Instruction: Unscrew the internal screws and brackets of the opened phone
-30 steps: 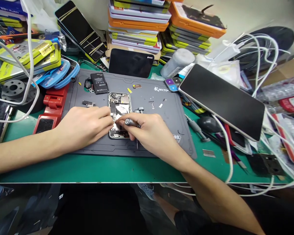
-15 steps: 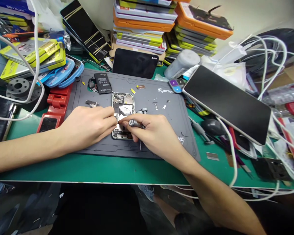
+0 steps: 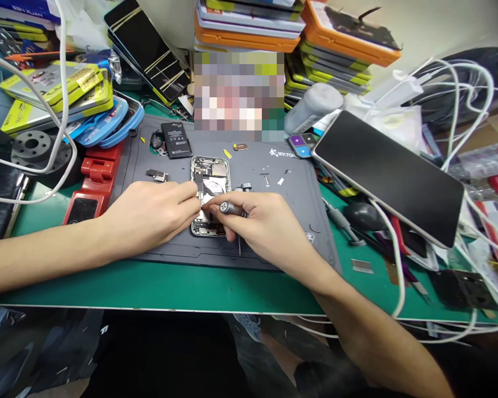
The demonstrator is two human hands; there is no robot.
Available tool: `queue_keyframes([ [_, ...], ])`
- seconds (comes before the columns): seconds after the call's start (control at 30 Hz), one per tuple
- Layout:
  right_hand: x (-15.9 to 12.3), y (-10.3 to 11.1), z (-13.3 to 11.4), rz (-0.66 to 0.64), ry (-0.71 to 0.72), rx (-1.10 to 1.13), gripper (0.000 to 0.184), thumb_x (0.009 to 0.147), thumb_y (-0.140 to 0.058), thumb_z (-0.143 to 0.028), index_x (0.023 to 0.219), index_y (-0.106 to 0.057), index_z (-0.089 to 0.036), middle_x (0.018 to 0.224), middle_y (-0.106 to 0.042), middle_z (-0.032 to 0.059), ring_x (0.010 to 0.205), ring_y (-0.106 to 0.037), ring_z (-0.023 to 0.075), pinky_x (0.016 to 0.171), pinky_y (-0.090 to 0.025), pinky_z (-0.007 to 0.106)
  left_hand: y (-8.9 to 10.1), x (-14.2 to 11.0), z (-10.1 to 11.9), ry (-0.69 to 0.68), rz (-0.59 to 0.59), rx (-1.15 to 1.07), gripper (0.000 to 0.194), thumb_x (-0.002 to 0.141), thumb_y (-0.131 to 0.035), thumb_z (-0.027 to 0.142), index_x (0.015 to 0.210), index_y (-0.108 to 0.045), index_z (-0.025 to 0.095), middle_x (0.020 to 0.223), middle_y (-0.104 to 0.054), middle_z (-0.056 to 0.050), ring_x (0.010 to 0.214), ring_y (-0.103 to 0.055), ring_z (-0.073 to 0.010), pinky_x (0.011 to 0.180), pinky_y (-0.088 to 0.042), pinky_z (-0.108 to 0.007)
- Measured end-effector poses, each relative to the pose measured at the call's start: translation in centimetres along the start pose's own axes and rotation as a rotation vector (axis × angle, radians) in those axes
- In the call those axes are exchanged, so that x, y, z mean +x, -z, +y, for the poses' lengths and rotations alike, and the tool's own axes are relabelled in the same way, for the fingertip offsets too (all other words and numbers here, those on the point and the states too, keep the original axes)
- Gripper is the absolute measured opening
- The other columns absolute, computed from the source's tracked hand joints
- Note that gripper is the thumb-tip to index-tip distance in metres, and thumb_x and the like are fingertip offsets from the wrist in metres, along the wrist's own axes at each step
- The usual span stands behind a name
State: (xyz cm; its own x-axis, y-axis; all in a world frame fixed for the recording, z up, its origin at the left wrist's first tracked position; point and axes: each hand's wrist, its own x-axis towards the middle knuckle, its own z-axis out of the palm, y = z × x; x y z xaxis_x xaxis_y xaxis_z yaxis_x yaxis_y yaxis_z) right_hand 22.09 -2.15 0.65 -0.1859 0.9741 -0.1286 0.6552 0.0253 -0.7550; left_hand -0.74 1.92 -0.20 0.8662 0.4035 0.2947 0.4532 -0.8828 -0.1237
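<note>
An opened phone (image 3: 221,168) lies on the grey repair mat (image 3: 257,190), its inner parts exposed. My left hand (image 3: 161,210) is closed at the phone's left edge, fingertips pressed together; whatever they pinch is hidden. My right hand (image 3: 269,221) reaches over the phone from the right. A grey-capped screwdriver (image 3: 231,209) is tucked in its fingers, the thin shaft pointing down beside the phone. The right thumb and forefinger meet inside the frame, close to the left fingertips. Behind the phone lies a black battery (image 3: 176,141). A small phone part (image 3: 157,175) rests beyond my left hand.
Small screws and metal bits (image 3: 266,181) are scattered on the mat's right side. A large dark-screened device (image 3: 390,177) leans at the right among white cables (image 3: 398,265). At the left stand a red holder (image 3: 95,188) and stacked boxes (image 3: 53,85). A pixelated patch hides the back centre.
Both hands keep nearly the same pose at the phone. The view has shifted slightly, and a pixelated patch now covers the dark screen at the back.
</note>
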Motion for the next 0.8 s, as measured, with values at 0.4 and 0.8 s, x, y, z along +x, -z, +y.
queue_keyframes([
  [0.4,0.0,-0.02,-0.31,-0.009,-0.031,-0.02,0.024,0.088,-0.059,-0.017,0.097,-0.08,-0.025,0.049,-0.062,-0.0102,0.049,-0.056,0.0094,0.06,-0.04,0.026,0.0,0.12,0.01,0.003,0.005,-0.011,0.029,0.11,-0.041,0.026,0.103,-0.068,0.018,0.092,-0.068,-0.002,0.074,-0.067,-0.016,0.054,-0.037,-0.029],
  [0.8,-0.02,0.02,-0.15,-0.013,-0.034,0.0,0.022,0.09,-0.06,-0.018,0.097,-0.079,-0.026,0.05,-0.062,-0.0105,0.052,-0.058,0.0097,0.062,-0.04,0.026,-0.06,0.19,-0.01,0.007,-0.005,-0.027,0.031,0.11,-0.041,0.027,0.101,-0.069,0.018,0.092,-0.067,-0.003,0.074,-0.066,-0.0158,0.055,-0.035,-0.028],
])
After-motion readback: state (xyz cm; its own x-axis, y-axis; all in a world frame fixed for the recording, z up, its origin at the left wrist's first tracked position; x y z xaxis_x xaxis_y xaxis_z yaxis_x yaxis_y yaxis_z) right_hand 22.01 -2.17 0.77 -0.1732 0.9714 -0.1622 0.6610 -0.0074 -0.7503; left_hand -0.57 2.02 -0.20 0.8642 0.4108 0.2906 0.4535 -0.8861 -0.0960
